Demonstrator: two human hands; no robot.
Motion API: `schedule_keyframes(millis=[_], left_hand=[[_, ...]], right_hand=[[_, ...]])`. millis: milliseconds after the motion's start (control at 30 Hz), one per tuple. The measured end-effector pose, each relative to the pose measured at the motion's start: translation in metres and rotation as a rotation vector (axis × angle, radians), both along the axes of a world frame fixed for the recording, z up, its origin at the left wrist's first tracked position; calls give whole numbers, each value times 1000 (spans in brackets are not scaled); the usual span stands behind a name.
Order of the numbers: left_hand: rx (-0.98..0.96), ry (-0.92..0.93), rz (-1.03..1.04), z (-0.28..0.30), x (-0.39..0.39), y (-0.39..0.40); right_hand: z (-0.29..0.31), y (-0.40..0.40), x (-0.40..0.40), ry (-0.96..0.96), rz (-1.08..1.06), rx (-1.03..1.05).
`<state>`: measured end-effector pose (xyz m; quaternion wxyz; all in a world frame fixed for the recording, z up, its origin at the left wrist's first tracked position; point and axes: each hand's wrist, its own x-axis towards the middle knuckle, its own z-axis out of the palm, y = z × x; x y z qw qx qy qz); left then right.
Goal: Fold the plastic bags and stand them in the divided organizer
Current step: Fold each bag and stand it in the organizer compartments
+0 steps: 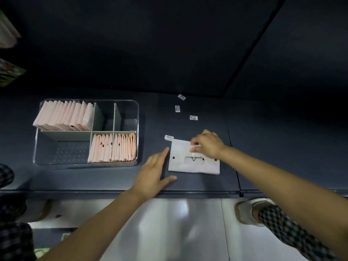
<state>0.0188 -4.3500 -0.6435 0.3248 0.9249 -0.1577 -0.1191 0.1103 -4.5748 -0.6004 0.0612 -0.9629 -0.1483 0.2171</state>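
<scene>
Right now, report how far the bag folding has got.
Done: folded pink bags stand in the organizer, filling the far-left and near-right compartments. In hand: the right hand pinches the white bag lying flat on the counter; the left hand rests open beside it. Left: finish folding and stand it; three compartments look empty.
</scene>
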Motion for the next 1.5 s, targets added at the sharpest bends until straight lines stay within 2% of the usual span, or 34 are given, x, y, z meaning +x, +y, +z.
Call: schedule_keyframes(millis=[33, 100, 200, 400, 433, 500, 567, 633, 867, 1067, 1133, 1233, 1333, 1500], left_hand=[[32, -113, -15, 0, -2, -4], [133, -202, -163, -2, -7, -13], [286, -174, -339, -12, -15, -24], [473, -129, -429, -22, -12, -31], [492, -129, -442, -23, -11, -30], [514, -128, -466, -24, -10, -29], [512, -131, -473, -25, -10, -28], [504, -136, -470, -27, -9, -28], [401, -201, -338, -22, 1, -35], [327, -209, -136, -10, 23, -39], [318, -221, -146, -7, 28, -32], [317, -221, -234, 0, 33, -28], [359, -236, -253, 3, 39, -28], [325, -39, -183, 1, 46, -28]], right_hand=[[-6, 1, 5, 7, -11, -13], [-15, 4, 11, 29, -29, -26], [-25, 3, 15, 77, -85, -3], [-29, 3, 12, 90, -179, 46], [-29, 3, 9, 27, -176, 10], [-27, 5, -6, -226, -147, -40], [-24, 8, -32, -468, -25, 30], [-29, 7, -63, -543, 144, 69], [-39, -10, -93, -502, 303, -47], [-30, -8, -95, -505, 185, 83], [-27, -11, -100, -388, 135, 131], [-23, -15, -96, -174, 79, 77], [-19, -15, -82, -154, 76, 30], [-21, -15, -57, 33, -2, 7]])
